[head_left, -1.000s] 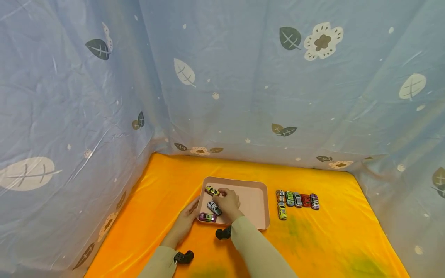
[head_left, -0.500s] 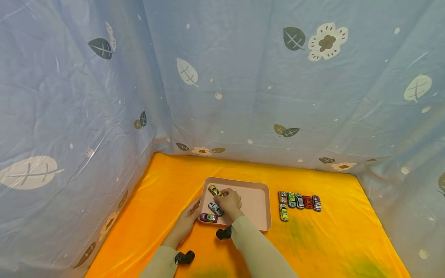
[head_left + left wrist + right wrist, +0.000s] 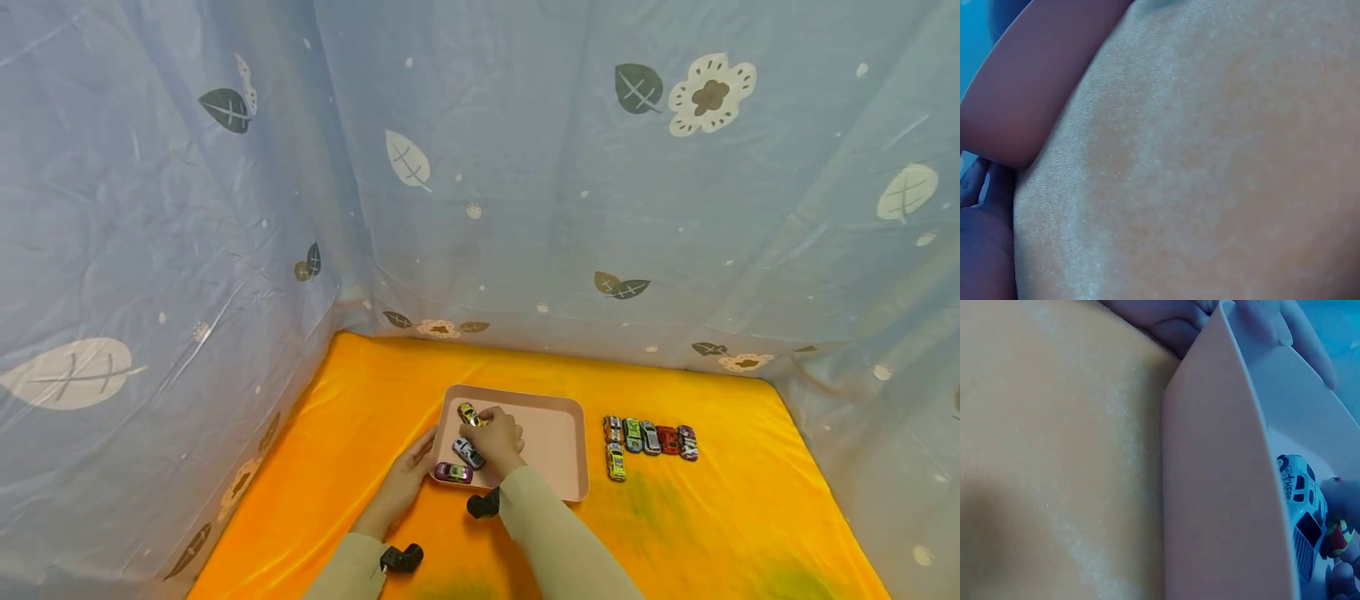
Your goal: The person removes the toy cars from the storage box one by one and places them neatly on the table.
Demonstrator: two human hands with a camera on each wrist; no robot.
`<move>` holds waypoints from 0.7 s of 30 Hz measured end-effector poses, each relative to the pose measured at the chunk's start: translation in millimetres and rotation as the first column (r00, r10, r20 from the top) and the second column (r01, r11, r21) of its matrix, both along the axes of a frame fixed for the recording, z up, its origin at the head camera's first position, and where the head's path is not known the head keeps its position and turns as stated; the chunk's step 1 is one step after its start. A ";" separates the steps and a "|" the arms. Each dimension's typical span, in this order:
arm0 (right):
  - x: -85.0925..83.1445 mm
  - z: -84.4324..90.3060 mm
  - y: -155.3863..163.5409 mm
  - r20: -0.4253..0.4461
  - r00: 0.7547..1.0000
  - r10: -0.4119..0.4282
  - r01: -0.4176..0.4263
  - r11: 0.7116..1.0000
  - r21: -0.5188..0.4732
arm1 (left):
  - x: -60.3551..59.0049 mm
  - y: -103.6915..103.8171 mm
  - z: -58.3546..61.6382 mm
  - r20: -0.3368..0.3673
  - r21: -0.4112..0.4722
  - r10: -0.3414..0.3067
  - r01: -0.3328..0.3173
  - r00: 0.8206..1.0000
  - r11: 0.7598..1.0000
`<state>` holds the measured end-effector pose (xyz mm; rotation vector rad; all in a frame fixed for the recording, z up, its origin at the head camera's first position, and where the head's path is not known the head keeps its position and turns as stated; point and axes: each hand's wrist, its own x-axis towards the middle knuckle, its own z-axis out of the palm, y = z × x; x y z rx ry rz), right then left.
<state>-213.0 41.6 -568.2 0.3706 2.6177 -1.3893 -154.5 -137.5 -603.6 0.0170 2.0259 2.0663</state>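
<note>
In the head view a shallow pink tray [image 3: 551,446] lies on the orange cloth. My left hand [image 3: 405,477] holds its left wall; the right wrist view shows a digit hooked over the rim [image 3: 1230,328]. Inside the tray, my right hand [image 3: 497,437] pinches a yellow toy car [image 3: 470,414] at the upper left. Just below this hand sits a white toy car [image 3: 468,453], also plain in the right wrist view. A purple toy car [image 3: 453,473] lies in the lower left corner. The right fingertips are partly hidden.
To the tray's right, several toy cars stand side by side in a row, including a green one [image 3: 633,435] and a red one [image 3: 668,440]. Another yellow car [image 3: 616,462] is below the row's left end. Blue patterned sheeting [image 3: 510,167] walls the cloth-covered surface [image 3: 697,533].
The yellow car in the tray has turned from nearly level to steeply slanted, its far end swinging up and right. The left hand stays at the tray's wall. The head view has shifted slightly.
</note>
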 end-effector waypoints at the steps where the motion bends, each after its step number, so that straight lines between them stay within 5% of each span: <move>1: 0.2 0.1 -0.1 -0.003 1.000 -0.004 0.004 1.000 0.009 | 0.1 0.3 -0.1 -0.003 0.000 0.000 0.000 1.000 1.000; 11: 3.1 -8.5 6.1 -0.058 0.998 -0.024 0.021 0.999 -0.040 | 1.2 3.4 0.6 -0.018 -0.013 0.007 -0.007 1.000 1.000; 17: 5.9 -10.0 27.8 -0.107 0.988 0.110 -0.129 0.974 -0.184 | 1.8 4.0 0.8 -0.018 -0.009 0.024 -0.025 1.000 1.000; 21: 8.0 0.9 48.2 -0.159 0.977 0.142 -0.173 0.965 -0.196 | 4.6 1.7 5.5 -0.021 -0.026 0.027 -0.028 0.999 0.999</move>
